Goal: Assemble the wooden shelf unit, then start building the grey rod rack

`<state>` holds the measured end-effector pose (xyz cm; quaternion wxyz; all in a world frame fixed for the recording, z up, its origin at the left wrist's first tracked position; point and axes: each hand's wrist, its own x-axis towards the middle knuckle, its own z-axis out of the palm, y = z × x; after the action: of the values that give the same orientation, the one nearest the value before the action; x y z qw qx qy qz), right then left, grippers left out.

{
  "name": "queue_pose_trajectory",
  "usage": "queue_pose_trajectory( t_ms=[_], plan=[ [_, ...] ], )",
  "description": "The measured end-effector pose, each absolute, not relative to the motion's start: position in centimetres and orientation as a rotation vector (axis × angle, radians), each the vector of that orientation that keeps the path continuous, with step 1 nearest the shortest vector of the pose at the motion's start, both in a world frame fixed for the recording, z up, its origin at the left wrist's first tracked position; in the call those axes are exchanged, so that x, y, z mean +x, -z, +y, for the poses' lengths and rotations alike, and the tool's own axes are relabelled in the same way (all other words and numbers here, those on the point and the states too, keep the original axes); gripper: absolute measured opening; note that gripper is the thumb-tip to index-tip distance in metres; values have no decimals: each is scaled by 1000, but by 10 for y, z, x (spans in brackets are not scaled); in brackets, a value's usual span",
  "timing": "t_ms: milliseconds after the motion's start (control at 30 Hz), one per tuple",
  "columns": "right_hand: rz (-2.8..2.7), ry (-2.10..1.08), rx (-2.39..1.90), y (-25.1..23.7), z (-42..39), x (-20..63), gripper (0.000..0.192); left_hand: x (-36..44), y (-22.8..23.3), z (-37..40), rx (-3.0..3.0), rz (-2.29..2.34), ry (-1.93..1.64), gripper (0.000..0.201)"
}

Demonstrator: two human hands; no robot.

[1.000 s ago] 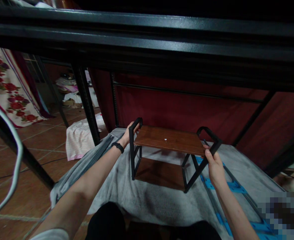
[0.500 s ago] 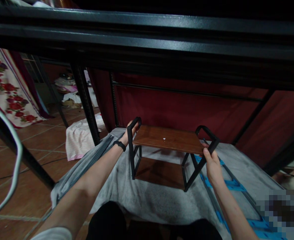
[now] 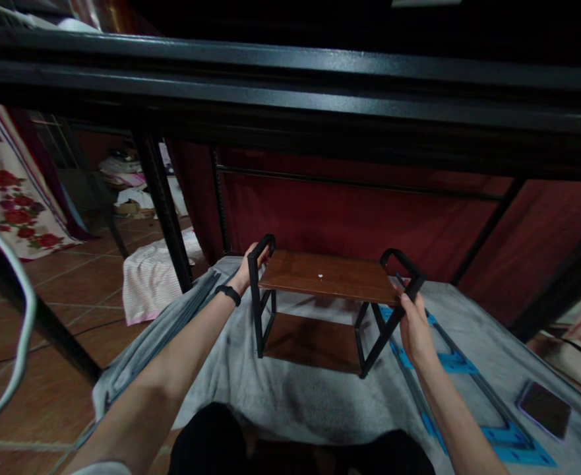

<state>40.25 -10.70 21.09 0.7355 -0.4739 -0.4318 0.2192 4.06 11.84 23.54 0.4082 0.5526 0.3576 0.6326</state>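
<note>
Gripping small shelf both-handed

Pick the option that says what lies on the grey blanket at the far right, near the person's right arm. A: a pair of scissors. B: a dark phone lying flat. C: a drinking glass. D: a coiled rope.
B: a dark flat phone lies on the grey blanket, right of the right hand gripping the small table.
</note>
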Motion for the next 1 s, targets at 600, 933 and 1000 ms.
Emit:
queue_pose_trajectory(
  t_ms=[600, 933, 1000],
  plan=[
    [-837, -589, -997, -201, -125, 413, 49, 42, -235, 118, 1354, 929, -1554, 44],
    [-831, -658, -947, -196, -125, 410, 55, 21, -217, 88, 1245, 983, -1544, 43],
    [-821, -664, -941, -197, -126, 407, 57, 17, -209, 82, 1232, 1000, -1550, 44]
  ],
)
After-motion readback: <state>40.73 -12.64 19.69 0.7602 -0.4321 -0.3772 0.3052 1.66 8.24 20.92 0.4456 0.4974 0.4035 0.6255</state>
